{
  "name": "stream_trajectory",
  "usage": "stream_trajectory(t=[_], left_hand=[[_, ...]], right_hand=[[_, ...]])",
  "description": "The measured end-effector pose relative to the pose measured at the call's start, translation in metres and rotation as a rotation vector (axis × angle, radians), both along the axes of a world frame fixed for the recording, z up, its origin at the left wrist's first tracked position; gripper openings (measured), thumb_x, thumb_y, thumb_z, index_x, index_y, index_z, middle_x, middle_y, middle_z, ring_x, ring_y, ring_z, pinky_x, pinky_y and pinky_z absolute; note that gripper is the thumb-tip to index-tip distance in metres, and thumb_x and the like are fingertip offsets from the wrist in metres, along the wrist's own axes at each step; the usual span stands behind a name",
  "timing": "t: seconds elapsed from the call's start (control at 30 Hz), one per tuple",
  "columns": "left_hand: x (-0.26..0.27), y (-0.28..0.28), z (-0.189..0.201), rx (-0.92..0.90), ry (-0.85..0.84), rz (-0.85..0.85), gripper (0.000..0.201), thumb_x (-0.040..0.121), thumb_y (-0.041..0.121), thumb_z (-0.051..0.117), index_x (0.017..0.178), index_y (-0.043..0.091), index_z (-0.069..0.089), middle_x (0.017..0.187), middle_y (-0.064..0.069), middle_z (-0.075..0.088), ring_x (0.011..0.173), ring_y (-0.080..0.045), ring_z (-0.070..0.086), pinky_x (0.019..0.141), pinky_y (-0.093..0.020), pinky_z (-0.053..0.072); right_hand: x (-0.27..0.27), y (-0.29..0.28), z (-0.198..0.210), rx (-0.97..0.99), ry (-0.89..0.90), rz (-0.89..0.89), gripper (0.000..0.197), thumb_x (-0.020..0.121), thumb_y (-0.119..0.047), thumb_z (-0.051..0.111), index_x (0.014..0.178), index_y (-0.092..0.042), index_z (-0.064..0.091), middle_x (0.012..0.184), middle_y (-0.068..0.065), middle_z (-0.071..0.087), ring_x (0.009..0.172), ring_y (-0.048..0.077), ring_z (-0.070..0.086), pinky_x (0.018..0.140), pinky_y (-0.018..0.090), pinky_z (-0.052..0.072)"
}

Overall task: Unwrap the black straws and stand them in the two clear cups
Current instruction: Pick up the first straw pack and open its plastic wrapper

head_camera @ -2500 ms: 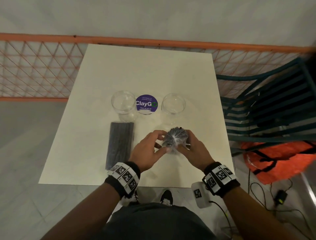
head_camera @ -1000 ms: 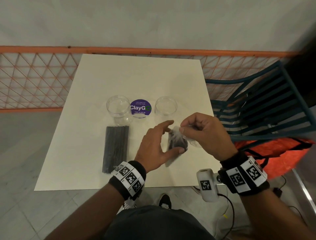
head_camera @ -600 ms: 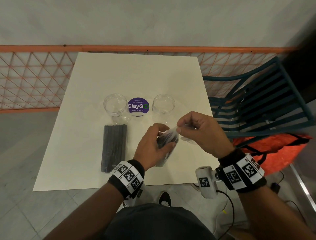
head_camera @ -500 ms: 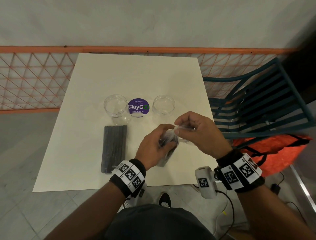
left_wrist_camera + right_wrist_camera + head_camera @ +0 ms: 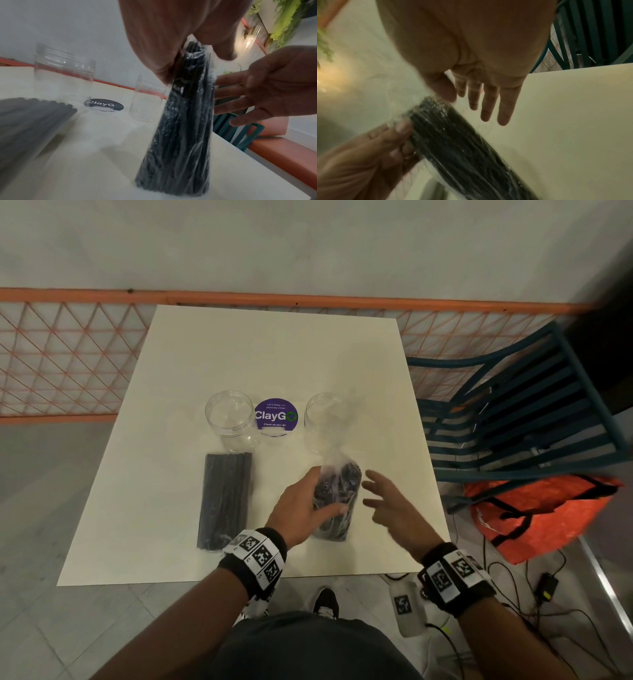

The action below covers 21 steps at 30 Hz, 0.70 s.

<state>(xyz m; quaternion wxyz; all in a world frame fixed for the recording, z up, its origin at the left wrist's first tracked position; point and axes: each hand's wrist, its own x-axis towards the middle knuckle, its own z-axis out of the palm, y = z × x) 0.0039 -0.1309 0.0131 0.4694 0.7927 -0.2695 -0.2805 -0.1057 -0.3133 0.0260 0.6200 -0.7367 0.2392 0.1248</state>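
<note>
1. The left hand [image 5: 301, 508] grips a wrapped bundle of black straws [image 5: 337, 501], fingers and thumb curled round its upper part; the bundle stands on end on the white table [image 5: 171, 508], just below the centre of the head view.
2. In the left wrist view the bundle's lower end rests on the tabletop, and its clear plastic wrap [image 5: 192, 121] is on all the way down.
3. The right hand [image 5: 390, 501] hovers just right of the bundle, fingers spread and straight, holding nothing. In the right wrist view the fingertips [image 5: 503, 119] sit near the wrap; whether they touch it I cannot tell.
4. A second bundle of black straws [image 5: 226, 501] lies flat at the left of the table, well apart from both hands.
5. Two clear cups stand upright towards the middle of the table: the left cup [image 5: 228, 419] just above the flat bundle, the right cup [image 5: 323, 416] just above the held one.
6. Between the cups lies a round purple ClayGo sticker [image 5: 276, 416].
7. At right stands a dark teal chair [image 5: 520, 412], with an orange bag [image 5: 541, 511] below it.
</note>
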Motion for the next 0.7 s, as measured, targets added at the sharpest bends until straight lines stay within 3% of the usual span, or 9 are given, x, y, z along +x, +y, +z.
stream_trajectory(t=[0.03, 0.1, 0.2, 0.3, 0.4, 0.5, 0.6, 0.7], left_hand=[[-0.001, 0.0, -0.002, 0.016, -0.017, -0.009, 0.053, 0.088, 0.03, 0.074, 0.132, 0.024, 0.048, 0.125, -0.001, 0.068, 0.114, -0.017, 0.065, 0.097, -0.034, 0.055], [-0.002, -0.002, -0.003, 0.018, -0.046, 0.005, 0.045, 0.09, 0.024, 0.072, 0.129, 0.02, 0.051, 0.119, -0.002, 0.07, 0.109, -0.018, 0.066, 0.094, -0.03, 0.056], [-0.002, -0.007, -0.003, -0.056, -0.079, 0.026, 0.041, 0.089, 0.019, 0.072, 0.126, 0.022, 0.054, 0.105, 0.006, 0.069, 0.095, -0.009, 0.065, 0.083, -0.008, 0.049], [-0.002, -0.01, -0.009, -0.111, -0.091, 0.016, 0.044, 0.087, 0.018, 0.074, 0.125, 0.026, 0.053, 0.109, 0.01, 0.062, 0.097, -0.004, 0.06, 0.081, -0.002, 0.044], [-0.002, -0.007, -0.017, -0.111, -0.071, 0.057, 0.058, 0.084, 0.023, 0.078, 0.133, 0.025, 0.047, 0.122, 0.008, 0.055, 0.109, -0.007, 0.056, 0.09, -0.006, 0.042], [-0.003, -0.002, -0.022, -0.104, 0.008, 0.029, 0.067, 0.08, 0.031, 0.082, 0.135, 0.032, 0.044, 0.124, 0.01, 0.054, 0.116, -0.01, 0.054, 0.098, -0.019, 0.045], [-0.004, -0.002, -0.023, -0.043, 0.053, -0.005, 0.052, 0.082, 0.043, 0.077, 0.125, 0.032, 0.049, 0.123, 0.002, 0.061, 0.112, -0.016, 0.06, 0.097, -0.034, 0.051], [-0.002, -0.004, -0.027, 0.048, 0.098, -0.052, 0.032, 0.085, 0.038, 0.075, 0.11, 0.023, 0.061, 0.109, -0.002, 0.069, 0.099, -0.018, 0.065, 0.093, -0.041, 0.054]], right_hand=[[0.001, 0.004, -0.007, -0.061, 0.02, 0.101, 0.077, 0.089, -0.001, 0.054, 0.148, -0.04, 0.024, 0.152, -0.005, 0.04, 0.132, 0.018, 0.047, 0.101, 0.038, 0.044], [0.007, 0.016, -0.014, -0.174, -0.003, 0.161, 0.087, 0.084, -0.012, 0.071, 0.149, -0.037, 0.02, 0.147, -0.008, 0.046, 0.127, 0.012, 0.049, 0.102, 0.037, 0.046], [0.016, 0.028, -0.022, -0.256, -0.115, -0.079, 0.07, 0.075, -0.02, 0.082, 0.132, -0.027, 0.04, 0.114, -0.008, 0.066, 0.102, 0.014, 0.065, 0.09, 0.04, 0.057], [0.023, 0.03, -0.025, -0.347, -0.152, -0.126, 0.066, 0.07, -0.02, 0.084, 0.117, -0.036, 0.04, 0.098, -0.018, 0.064, 0.089, 0.015, 0.068, 0.082, 0.041, 0.059], [0.027, 0.031, -0.023, -0.399, -0.149, -0.024, 0.071, 0.071, -0.025, 0.083, 0.126, -0.035, 0.04, 0.103, -0.022, 0.061, 0.093, 0.013, 0.065, 0.085, 0.035, 0.056], [0.029, 0.031, -0.029, -0.453, -0.16, 0.049, 0.07, 0.074, -0.026, 0.081, 0.134, -0.025, 0.045, 0.12, -0.009, 0.06, 0.103, 0.014, 0.061, 0.086, 0.029, 0.051], [0.033, 0.034, -0.034, -0.528, -0.063, 0.118, 0.055, 0.075, -0.027, 0.08, 0.124, -0.018, 0.057, 0.115, 0.001, 0.059, 0.098, 0.02, 0.061, 0.079, 0.024, 0.043], [0.037, 0.034, -0.042, -0.506, 0.039, 0.104, 0.045, 0.076, -0.028, 0.08, 0.115, -0.015, 0.062, 0.102, 0.0, 0.059, 0.088, 0.02, 0.058, 0.076, 0.025, 0.042]])
